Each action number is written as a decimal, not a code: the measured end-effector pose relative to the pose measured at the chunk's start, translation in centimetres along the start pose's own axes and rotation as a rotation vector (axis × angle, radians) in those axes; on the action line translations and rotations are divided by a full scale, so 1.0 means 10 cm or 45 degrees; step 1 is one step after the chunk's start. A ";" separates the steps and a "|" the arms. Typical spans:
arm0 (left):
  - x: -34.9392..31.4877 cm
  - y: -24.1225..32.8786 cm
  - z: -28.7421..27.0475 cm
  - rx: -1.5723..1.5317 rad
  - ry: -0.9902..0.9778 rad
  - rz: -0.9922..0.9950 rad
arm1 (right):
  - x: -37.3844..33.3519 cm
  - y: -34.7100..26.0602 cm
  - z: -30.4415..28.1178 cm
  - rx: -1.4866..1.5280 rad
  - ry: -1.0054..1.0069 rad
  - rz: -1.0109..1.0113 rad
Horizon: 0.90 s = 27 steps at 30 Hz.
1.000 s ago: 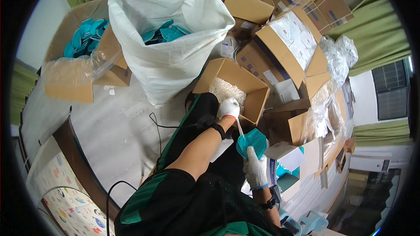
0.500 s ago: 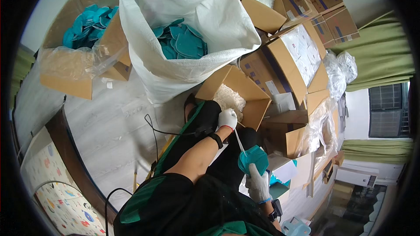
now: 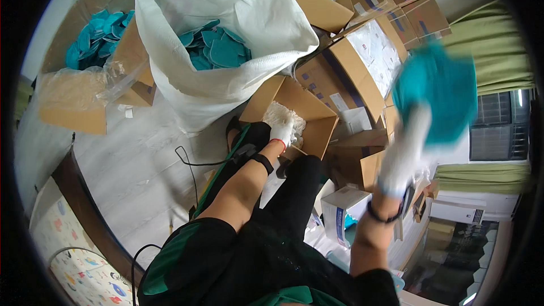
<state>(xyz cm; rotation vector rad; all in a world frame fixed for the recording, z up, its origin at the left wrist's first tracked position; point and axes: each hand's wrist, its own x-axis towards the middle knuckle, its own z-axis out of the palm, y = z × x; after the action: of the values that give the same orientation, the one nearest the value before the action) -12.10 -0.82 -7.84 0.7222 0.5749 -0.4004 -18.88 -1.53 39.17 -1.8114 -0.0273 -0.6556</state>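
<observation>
My right hand point(image 3: 405, 153), in a white glove, is raised high on the right, gripping a teal mask-shaped piece point(image 3: 436, 90) that looks large and smeared by motion. Whether it is one piece or a small stack, I cannot tell. Down between my knees, my left hand point(image 3: 282, 128), gloved in white too, reaches into an open cardboard box point(image 3: 318, 127). Its fingers touch a heap of cream-white cords point(image 3: 277, 112) and blend into them, so their closure is hidden. Similar teal pieces point(image 3: 214, 46) lie inside a large white woven sack point(image 3: 170, 73) beyond my legs.
Another carton point(image 3: 122, 59) at the far left holds more teal pieces point(image 3: 99, 37). Stacked cardboard boxes point(image 3: 334, 82) line the right side. A white box point(image 3: 343, 207) with teal contents stands beside my right knee. A black cable point(image 3: 198, 163) loops near my left leg.
My right hand has swung up and right from my lap with the teal piece. My left hand has let go of the white strap and moved down into the box of cords.
</observation>
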 end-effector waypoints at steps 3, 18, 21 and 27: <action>-0.57 0.21 0.18 0.224 -0.179 -0.256 | 0.58 -0.09 0.66 -0.326 -0.646 -0.158; -1.65 1.53 0.33 -0.610 -0.770 -0.708 | -0.86 2.04 -0.52 0.238 -0.708 0.569; -1.79 1.53 0.45 -0.757 -0.988 -0.857 | -1.09 2.08 -0.47 0.672 -0.634 0.758; -2.03 1.39 0.75 -0.507 -0.584 -0.605 | -1.39 2.13 -0.53 1.447 -0.565 1.080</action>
<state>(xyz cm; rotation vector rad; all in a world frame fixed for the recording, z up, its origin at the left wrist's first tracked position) -17.88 6.30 16.13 0.0905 0.3662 -0.8385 -25.65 -9.49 15.40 -0.6853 0.0609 0.3625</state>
